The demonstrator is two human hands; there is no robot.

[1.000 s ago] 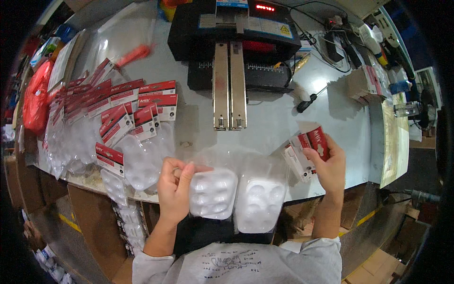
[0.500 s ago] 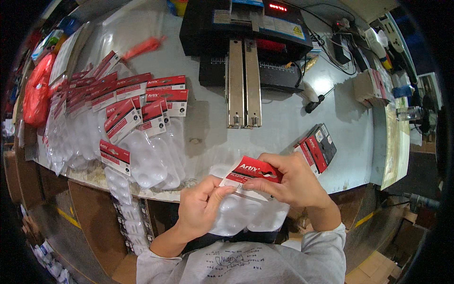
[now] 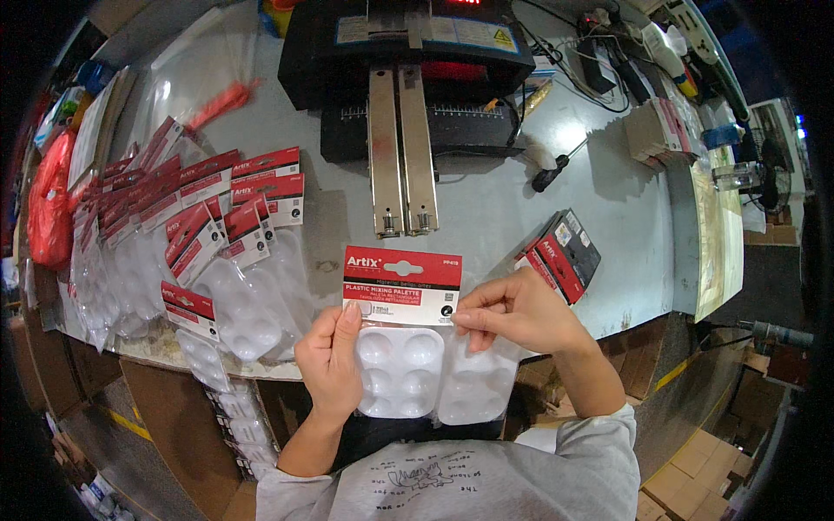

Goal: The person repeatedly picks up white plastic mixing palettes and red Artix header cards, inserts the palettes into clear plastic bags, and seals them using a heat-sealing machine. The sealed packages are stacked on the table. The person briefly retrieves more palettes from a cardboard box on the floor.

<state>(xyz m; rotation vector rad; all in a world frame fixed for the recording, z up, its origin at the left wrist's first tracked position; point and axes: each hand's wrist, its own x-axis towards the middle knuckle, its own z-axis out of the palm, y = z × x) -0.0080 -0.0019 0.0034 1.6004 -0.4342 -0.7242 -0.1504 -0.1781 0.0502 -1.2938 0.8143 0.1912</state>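
Between my two hands a red, black and white header card with a hang hole is held upright, face toward me. My left hand is closed on its lower left corner, thumb on the front. At its lower right corner my right hand pinches the edge between thumb and fingers. Just below the card lies a white plastic mixing palette with round wells. A second white palette, in clear film, sits beside it, under my right hand. Whether the card is fastened to either palette I cannot tell.
A black machine with two metal rails stands at the back. Carded palettes are heaped at left, beside a red bag. At right are a stack of header cards, a screwdriver and another card stack.
The card, folded over and tilted before, now stands flat and facing me. My right hand has shifted from its top to its lower right corner. The view has moved slightly.
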